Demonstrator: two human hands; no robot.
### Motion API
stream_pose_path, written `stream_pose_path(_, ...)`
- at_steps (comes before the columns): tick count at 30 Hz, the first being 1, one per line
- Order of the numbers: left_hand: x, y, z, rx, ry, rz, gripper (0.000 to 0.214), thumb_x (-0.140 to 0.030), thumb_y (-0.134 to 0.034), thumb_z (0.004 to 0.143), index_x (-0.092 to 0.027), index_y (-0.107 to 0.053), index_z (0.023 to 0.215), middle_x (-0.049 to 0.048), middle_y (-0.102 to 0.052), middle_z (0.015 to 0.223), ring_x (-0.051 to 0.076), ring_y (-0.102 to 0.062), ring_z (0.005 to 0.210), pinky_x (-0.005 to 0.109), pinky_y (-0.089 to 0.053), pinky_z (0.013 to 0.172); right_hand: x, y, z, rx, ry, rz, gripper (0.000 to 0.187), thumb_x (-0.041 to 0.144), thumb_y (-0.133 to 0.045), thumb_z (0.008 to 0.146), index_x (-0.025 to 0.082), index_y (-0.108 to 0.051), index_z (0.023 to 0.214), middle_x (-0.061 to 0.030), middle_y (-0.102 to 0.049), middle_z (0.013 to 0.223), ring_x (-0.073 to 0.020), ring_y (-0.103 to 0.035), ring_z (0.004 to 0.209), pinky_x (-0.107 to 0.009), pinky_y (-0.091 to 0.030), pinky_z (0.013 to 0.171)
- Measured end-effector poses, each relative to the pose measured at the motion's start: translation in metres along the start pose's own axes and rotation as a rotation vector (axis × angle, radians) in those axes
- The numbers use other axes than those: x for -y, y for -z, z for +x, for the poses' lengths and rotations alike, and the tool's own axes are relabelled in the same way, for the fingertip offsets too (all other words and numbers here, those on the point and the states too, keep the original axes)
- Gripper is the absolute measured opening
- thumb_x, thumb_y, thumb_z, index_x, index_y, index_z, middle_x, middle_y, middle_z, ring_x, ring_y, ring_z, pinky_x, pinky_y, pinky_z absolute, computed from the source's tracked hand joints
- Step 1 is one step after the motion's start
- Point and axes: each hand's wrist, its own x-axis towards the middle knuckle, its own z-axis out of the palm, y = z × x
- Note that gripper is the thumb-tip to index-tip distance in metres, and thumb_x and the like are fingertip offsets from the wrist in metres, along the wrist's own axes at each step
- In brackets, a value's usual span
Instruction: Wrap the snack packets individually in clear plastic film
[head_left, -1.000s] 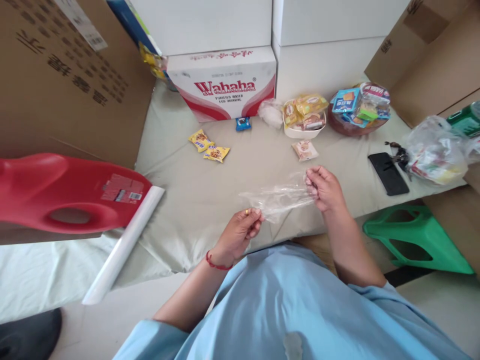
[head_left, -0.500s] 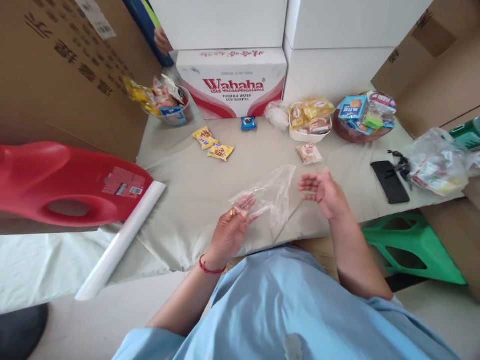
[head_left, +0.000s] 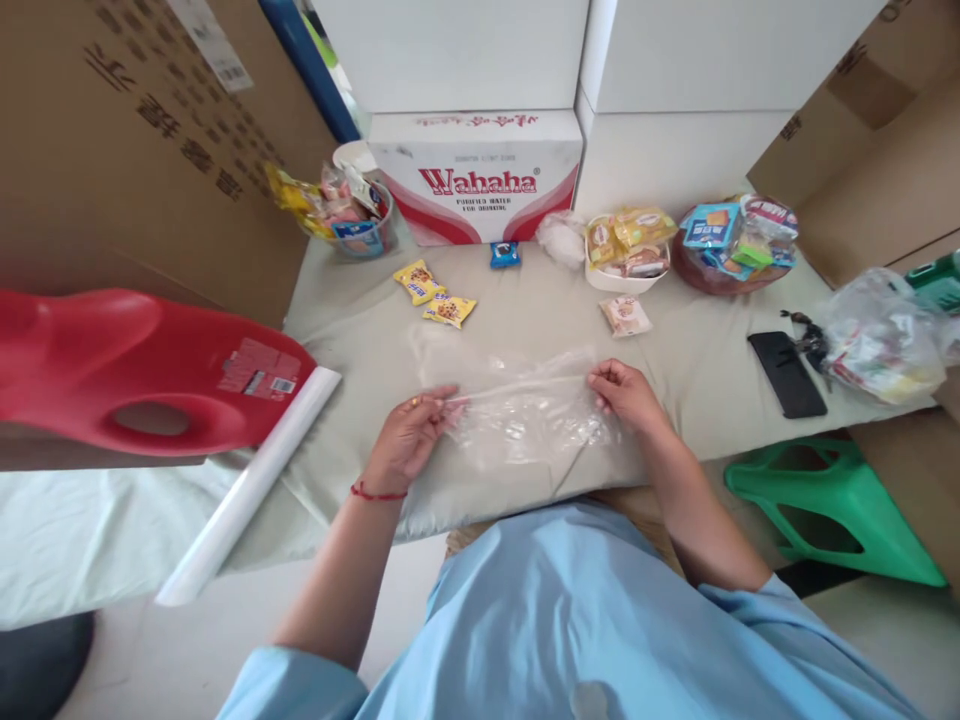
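Note:
A clear plastic bag (head_left: pixel 525 410) is stretched out sideways over the near part of the cloth-covered table (head_left: pixel 360 330). My left hand (head_left: pixel 411 432), with a ring and a red bracelet, pinches its left side; some fingers show through the film. At the other side, my right hand (head_left: pixel 628 392) pinches the bag's edge between thumb and fingers. Beyond the bag lie two yellow cookie packets (head_left: pixel 435 295), a small blue packet (head_left: pixel 505 254) and a pale snack packet (head_left: pixel 625 315).
Snack-filled containers stand at the back: a clear tub (head_left: pixel 384 215), a white bowl (head_left: pixel 628 280) and a dark red bowl (head_left: pixel 697 265). A Wahaha carton (head_left: pixel 480 190) is behind. A red jug (head_left: pixel 150 370) and white roll (head_left: pixel 251 485) lie left; a phone (head_left: pixel 787 375) lies right.
My right hand, open and apart before, has closed on the bag's edge. My left hand has moved left, and the bag is now spread wide between both hands.

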Motion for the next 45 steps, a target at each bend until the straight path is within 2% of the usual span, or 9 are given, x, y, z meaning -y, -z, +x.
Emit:
stream_pose_path(4, 0.001, 0.009, 0.005, -0.15, -0.003, 0.022, 0.032, -0.018, -0.089, 0.062, -0.018, -0.061, 0.079, 0.0058, -0.076, 0.109, 0.021, -0.078, 0.097, 0.031, -0.064, 0.086, -0.012, -0.001, -0.003, 0.059, 0.011, -0.129, 0.033, 0.052, -0.074, 0.075, 0.024, -0.06, 0.083, 0.0059, -0.054, 0.061, -0.0118, -0.048, 0.049, -0.026, -0.039, 0.046)
stream_pose_path(11, 0.006, -0.009, -0.004, -0.276, -0.065, 0.08, 0.061, -0.028, -0.091, 0.065, -0.026, -0.051, 0.112, 0.0009, -0.065, 0.11, 0.018, -0.075, 0.087, 0.036, -0.063, 0.077, -0.017, 0.002, -0.032, 0.204, 0.161, -0.32, 0.024, 0.046, -0.066, 0.087, 0.023, -0.065, 0.086, 0.0017, -0.063, 0.073, -0.0151, -0.056, 0.063, -0.029, -0.046, 0.061)
stream_pose_path(19, 0.014, 0.015, 0.011, -0.198, -0.205, 0.391, 0.056, -0.031, -0.087, 0.06, -0.019, -0.058, 0.107, 0.0071, -0.065, 0.112, 0.022, -0.069, 0.103, 0.041, -0.057, 0.098, -0.018, 0.032, -0.034, 0.139, 0.196, -0.41, 0.024, 0.048, -0.072, 0.086, 0.026, -0.072, 0.093, -0.001, -0.069, 0.079, -0.0195, -0.061, 0.07, -0.034, -0.051, 0.068)
stream_pose_path(24, 0.009, 0.006, -0.023, -0.468, -0.633, 0.922, 0.031, -0.029, -0.068, 0.083, -0.02, -0.063, 0.112, 0.0138, -0.061, 0.129, 0.029, -0.061, 0.124, 0.047, -0.054, 0.104, -0.004, 0.04, -0.026, -0.324, 0.352, -0.562, 0.027, 0.047, -0.061, 0.095, 0.023, -0.072, 0.103, -0.0103, -0.071, 0.104, -0.0243, -0.067, 0.088, -0.043, -0.058, 0.082)
stream_pose_path(27, 0.014, -0.021, -0.03, -0.275, -0.837, 1.074, 0.02, -0.031, -0.056, 0.097, -0.021, -0.068, 0.11, 0.0143, -0.068, 0.127, 0.027, -0.061, 0.127, 0.047, -0.047, 0.113, 0.009, 0.013, -0.025, -0.316, 0.567, -0.659, 0.032, 0.041, -0.05, 0.103, 0.023, -0.071, 0.12, -0.016, -0.068, 0.124, -0.0288, -0.066, 0.114, -0.048, -0.057, 0.099)
stream_pose_path(32, 0.035, -0.037, 0.002, 0.015, -0.726, 1.358, 0.049, -0.04, -0.049, 0.102, -0.02, -0.061, 0.146, 0.0193, -0.047, 0.166, 0.036, -0.041, 0.155, 0.062, -0.018, 0.129, -0.003, -0.027, -0.009, 0.103, 0.65, -0.92, 0.052, 0.038, -0.053, 0.103, 0.018, -0.058, 0.15, -0.0165, -0.051, 0.162, -0.033, -0.041, 0.153, -0.055, -0.033, 0.128)
stream_pose_path(39, 0.047, 0.0, 0.017, 0.002, -0.664, 1.631, 0.063, -0.051, -0.036, 0.107, -0.024, -0.039, 0.165, 0.0158, -0.032, 0.174, 0.035, -0.032, 0.161, 0.07, -0.004, 0.128, -0.046, 0.048, -0.009, -0.093, 0.486, -0.959, 0.05, 0.044, -0.048, 0.104, 0.023, -0.062, 0.148, -0.0139, -0.053, 0.161, -0.0328, -0.044, 0.152, -0.06, -0.033, 0.127)
stream_pose_path(42, 0.046, 0.001, 0.012, -0.011, -0.674, 1.637, 0.063, -0.051, -0.034, 0.108, -0.024, -0.04, 0.164, 0.0152, -0.032, 0.174, 0.035, -0.032, 0.161, 0.07, -0.006, 0.128, -0.046, 0.081, -0.017, -0.178, 0.469, -0.824, 0.048, 0.05, -0.051, 0.103, 0.025, -0.065, 0.141, -0.0153, -0.061, 0.151, -0.0319, -0.055, 0.142, -0.058, -0.044, 0.12)
stream_pose_path(45, 0.044, -0.001, 0.012, -0.011, -0.681, 1.631, 0.063, -0.051, -0.035, 0.108, -0.024, -0.041, 0.164, 0.0158, -0.034, 0.173, 0.036, -0.034, 0.16, 0.071, -0.006, 0.128, -0.029, 0.109, 0.003, -0.442, 0.39, -0.738, 0.05, 0.051, -0.045, 0.104, 0.022, -0.063, 0.141, -0.0181, -0.068, 0.135, -0.0301, -0.068, 0.117, -0.055, -0.055, 0.104)
